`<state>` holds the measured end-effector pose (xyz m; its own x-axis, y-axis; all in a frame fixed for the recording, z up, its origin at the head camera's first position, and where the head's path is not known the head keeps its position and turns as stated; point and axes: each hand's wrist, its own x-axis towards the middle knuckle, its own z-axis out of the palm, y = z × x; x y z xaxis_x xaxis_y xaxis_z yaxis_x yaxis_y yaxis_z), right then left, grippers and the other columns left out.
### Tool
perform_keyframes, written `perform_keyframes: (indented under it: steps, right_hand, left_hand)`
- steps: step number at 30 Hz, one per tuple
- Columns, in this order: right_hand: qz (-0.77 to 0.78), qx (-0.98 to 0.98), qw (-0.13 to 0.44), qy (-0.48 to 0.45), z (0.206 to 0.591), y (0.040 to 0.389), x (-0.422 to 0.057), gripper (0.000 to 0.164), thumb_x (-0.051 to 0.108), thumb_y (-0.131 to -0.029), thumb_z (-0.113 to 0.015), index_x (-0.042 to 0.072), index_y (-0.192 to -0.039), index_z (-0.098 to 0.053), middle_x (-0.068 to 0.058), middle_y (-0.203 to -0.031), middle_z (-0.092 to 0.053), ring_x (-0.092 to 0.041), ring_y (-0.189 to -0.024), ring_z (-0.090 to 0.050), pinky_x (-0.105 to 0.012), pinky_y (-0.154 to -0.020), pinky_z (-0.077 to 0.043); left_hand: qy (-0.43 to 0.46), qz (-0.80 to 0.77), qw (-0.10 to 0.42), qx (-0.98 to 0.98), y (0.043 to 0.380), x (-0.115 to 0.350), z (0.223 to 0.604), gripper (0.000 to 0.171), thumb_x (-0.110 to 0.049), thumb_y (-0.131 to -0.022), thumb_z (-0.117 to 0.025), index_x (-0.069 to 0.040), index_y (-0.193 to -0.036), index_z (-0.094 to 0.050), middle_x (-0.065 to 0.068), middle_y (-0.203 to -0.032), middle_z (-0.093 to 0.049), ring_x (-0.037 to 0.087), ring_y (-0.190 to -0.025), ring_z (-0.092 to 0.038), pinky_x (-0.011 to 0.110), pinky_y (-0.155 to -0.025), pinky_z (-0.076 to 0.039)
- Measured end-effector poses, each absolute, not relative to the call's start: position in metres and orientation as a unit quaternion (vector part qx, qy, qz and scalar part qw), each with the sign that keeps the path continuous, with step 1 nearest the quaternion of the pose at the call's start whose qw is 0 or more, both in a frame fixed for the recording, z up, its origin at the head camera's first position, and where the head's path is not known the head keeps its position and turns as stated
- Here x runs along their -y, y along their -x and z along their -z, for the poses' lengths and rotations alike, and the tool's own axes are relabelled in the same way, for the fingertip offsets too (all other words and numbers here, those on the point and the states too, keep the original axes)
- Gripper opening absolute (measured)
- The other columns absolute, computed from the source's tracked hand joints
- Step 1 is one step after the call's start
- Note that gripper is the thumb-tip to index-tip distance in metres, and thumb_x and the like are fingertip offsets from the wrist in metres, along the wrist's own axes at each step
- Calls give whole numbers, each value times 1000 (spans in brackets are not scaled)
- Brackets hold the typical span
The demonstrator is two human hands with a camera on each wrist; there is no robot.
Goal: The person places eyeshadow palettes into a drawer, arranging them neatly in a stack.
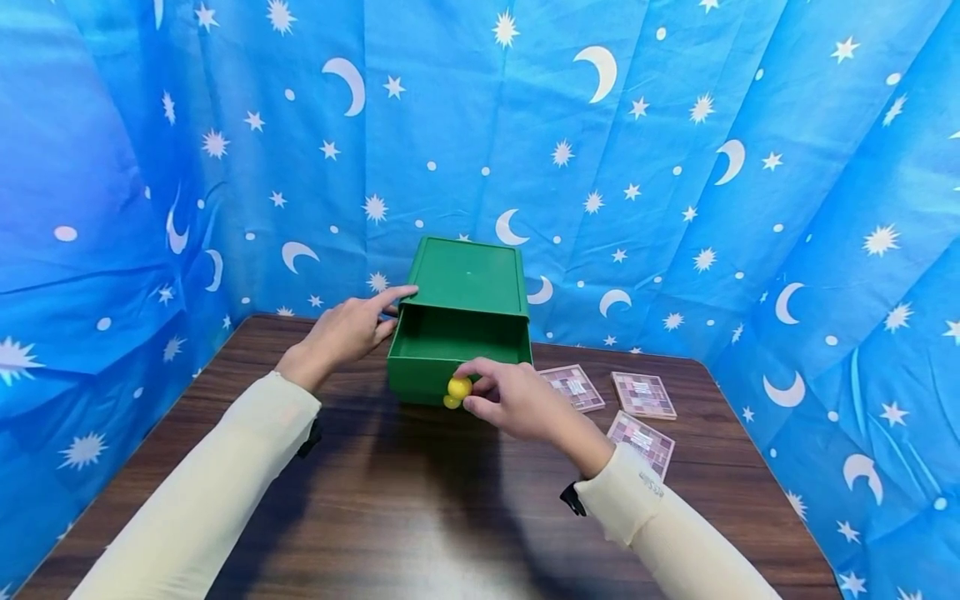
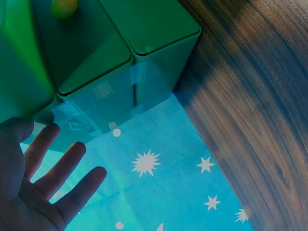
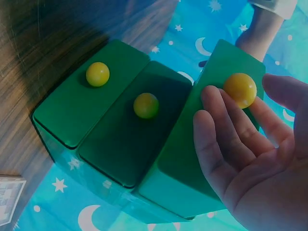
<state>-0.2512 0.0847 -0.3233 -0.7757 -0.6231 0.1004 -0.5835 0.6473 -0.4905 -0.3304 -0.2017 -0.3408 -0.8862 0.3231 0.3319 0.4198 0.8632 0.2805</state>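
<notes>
Head view: left hand [image 1: 347, 330], outspread, touches green box [image 1: 471, 273]; right hand [image 1: 522, 402] pinches top yellow knob [image 1: 459, 387].

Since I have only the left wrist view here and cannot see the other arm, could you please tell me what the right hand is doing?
Observer: The right hand has its fingers around the top yellow knob.

Operator: Thank you; my view shows one knob, on the middle drawer, so could you say whether the bottom drawer has one too?

Observer: Yes, the right wrist view shows a bottom yellow knob there.

Operator: And is there anything on the table beside the drawers?

Observer: In the head view, three patterned squares lie to their right.
</notes>
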Motion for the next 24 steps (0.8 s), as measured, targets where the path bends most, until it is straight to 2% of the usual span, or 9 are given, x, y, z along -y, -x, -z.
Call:
perform_keyframes:
  steps: [3,5,10,14,19,22,24]
  right_hand:
    - [248,-907,29,339,321,249,-89,35,29,-94,-62,27,-128,-57,0,-110,-72,-10,-97,-67,-24,-77,-54]
    - [248,-906,12,343,319,250,-96,32,28,-94,-62,26,-126,-60,3,-105,-73,-7,-89,-66,-23,-73,-53]
    - [266,-908,-41,321,313,254,-124,11,27,-93,-61,22,-98,-71,10,-79,-67,-7,-68,-56,-23,-61,-48]
    - [271,-921,-51,274,314,261,-153,10,24,-91,-63,21,-85,-69,8,-69,-60,-9,-63,-52,-25,-58,-44]
    - [246,-945,-17,214,337,276,-192,9,22,-88,-65,15,-92,-68,0,-82,-67,-14,-73,-58,-29,-65,-48]
    - [218,-957,13,189,357,286,-215,26,21,-85,-67,7,-106,-66,-10,-100,-70,-24,-91,-65,-38,-77,-53]
    - [190,-965,27,177,369,292,-229,42,22,-82,-69,0,-117,-61,-18,-111,-67,-31,-102,-64,-45,-86,-51]
  left_hand:
    - [194,177,138,955,330,201,340,57,-23,-99,-52,-40,-148,-30,9,-122,-68,16,-42,-40,29,-40,-31]
    - [193,180,136,955,330,200,340,57,-23,-99,-52,-39,-149,-30,10,-122,-68,16,-42,-40,29,-40,-31]
    - [192,184,136,954,330,200,341,57,-22,-99,-51,-39,-149,-29,11,-122,-67,16,-41,-39,29,-40,-30]
    - [196,187,136,953,331,200,343,57,-21,-99,-51,-39,-149,-28,11,-122,-67,17,-40,-38,29,-40,-30]
    - [199,187,134,953,331,201,343,57,-22,-100,-50,-39,-149,-28,12,-122,-67,16,-41,-39,29,-40,-30]
    - [201,186,133,953,331,201,343,57,-22,-100,-49,-39,-150,-27,12,-123,-67,16,-41,-38,29,-40,-30]
    - [203,184,132,952,332,201,343,57,-22,-100,-49,-39,-150,-27,13,-123,-67,15,-40,-38,28,-39,-30]
